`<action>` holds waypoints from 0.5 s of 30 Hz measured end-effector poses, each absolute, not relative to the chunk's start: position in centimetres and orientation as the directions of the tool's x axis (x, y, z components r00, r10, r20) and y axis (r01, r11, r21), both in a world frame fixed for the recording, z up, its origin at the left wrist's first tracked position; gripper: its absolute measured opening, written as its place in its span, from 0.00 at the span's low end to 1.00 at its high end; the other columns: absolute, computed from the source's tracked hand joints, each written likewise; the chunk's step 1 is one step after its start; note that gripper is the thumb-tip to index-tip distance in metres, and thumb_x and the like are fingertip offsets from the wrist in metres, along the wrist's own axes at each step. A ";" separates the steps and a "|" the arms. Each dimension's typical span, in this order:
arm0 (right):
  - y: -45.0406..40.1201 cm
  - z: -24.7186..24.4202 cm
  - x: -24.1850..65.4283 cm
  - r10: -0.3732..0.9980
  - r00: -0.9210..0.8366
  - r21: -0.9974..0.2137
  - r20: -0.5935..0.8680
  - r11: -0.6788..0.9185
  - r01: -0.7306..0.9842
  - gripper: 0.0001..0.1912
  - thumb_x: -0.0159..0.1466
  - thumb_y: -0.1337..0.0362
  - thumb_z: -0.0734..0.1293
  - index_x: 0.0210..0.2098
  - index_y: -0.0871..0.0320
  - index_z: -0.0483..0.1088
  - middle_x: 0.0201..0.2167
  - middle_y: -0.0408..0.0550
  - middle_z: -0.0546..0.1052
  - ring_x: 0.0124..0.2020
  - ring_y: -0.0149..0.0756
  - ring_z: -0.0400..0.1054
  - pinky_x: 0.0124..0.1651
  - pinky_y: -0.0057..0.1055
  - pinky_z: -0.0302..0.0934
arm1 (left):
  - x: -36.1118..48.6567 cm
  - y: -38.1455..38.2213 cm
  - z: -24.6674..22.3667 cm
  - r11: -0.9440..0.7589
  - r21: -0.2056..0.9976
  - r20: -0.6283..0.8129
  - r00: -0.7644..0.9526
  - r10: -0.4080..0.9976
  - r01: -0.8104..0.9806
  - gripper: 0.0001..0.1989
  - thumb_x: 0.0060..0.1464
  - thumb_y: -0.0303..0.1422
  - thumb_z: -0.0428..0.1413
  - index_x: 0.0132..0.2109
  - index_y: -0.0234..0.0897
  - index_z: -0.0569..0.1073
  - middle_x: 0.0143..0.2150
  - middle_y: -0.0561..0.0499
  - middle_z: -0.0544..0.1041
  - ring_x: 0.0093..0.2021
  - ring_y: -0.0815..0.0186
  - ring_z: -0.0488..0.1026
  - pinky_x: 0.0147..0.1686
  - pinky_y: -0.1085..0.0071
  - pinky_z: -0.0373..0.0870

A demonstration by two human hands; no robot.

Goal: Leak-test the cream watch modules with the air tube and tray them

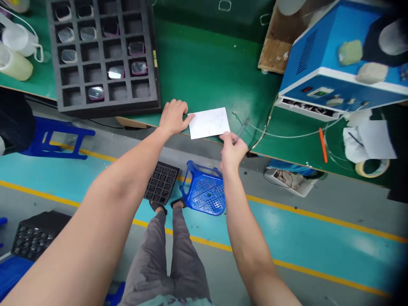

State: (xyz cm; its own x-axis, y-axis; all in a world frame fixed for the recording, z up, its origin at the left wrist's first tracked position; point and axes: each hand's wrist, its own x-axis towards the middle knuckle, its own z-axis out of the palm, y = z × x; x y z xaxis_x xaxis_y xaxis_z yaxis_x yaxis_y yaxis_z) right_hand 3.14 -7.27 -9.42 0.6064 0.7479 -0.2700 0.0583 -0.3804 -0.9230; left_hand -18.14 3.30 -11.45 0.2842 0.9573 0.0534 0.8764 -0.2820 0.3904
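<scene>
A small rectangle of white paper (209, 123) lies at the front edge of the green bench, with faint marks on it. My left hand (174, 117) is at its left side, thumb on the paper's edge and fingers bent against the bench by the tray. At the paper's lower right corner, my right hand (233, 148) is closed around a slim, translucent pen-like tool (242, 129). Its fingertips touch that corner. The tool points up and to the right, away from the paper; its exact kind is unclear.
A black compartment tray (105, 106) with several lens-like pieces stands left. To the right are a blue machine (318, 55), thin tubing (287, 135), an orange stick (323, 145) and a tape roll (372, 168). Below are a blue stool (207, 193) and another black tray (162, 182).
</scene>
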 end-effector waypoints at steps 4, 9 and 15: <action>-7.4 -8.3 6.3 0.920 0.390 -0.783 0.026 -0.223 0.580 0.26 0.65 0.54 0.72 0.59 0.59 0.74 0.52 0.57 0.82 0.45 0.42 0.78 0.45 0.38 0.73 | -18.0 3.3 -11.4 -0.264 0.405 0.026 0.277 0.960 0.875 0.13 0.67 0.44 0.58 0.42 0.38 0.72 0.44 0.40 0.75 0.55 0.44 0.71 0.56 0.48 0.64; -5.1 -8.6 7.4 0.991 -0.122 -0.564 -0.061 0.066 0.823 0.26 0.64 0.59 0.76 0.61 0.49 0.75 0.66 0.53 0.76 0.58 0.52 0.77 0.54 0.47 0.73 | -18.3 3.3 -10.7 -0.257 0.400 -0.019 0.288 0.957 0.880 0.15 0.67 0.45 0.58 0.42 0.37 0.73 0.44 0.39 0.76 0.53 0.44 0.71 0.54 0.48 0.64; -4.2 -8.2 8.2 0.962 -0.219 -0.530 -0.161 0.103 0.841 0.15 0.66 0.68 0.69 0.49 0.50 0.81 0.58 0.49 0.83 0.44 0.42 0.81 0.43 0.34 0.71 | -18.7 3.5 -10.4 -0.265 0.368 -0.059 0.306 0.950 0.891 0.14 0.67 0.45 0.57 0.42 0.38 0.74 0.44 0.39 0.78 0.52 0.44 0.72 0.51 0.50 0.64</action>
State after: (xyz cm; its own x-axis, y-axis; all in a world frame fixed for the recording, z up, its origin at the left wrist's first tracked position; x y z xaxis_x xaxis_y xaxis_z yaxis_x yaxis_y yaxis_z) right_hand 8.24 -4.23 -8.17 -0.2194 0.9623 -0.1609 0.8415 0.1031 -0.5304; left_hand -18.71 3.52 -10.36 0.3065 0.9501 -0.0590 0.8913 -0.2646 0.3681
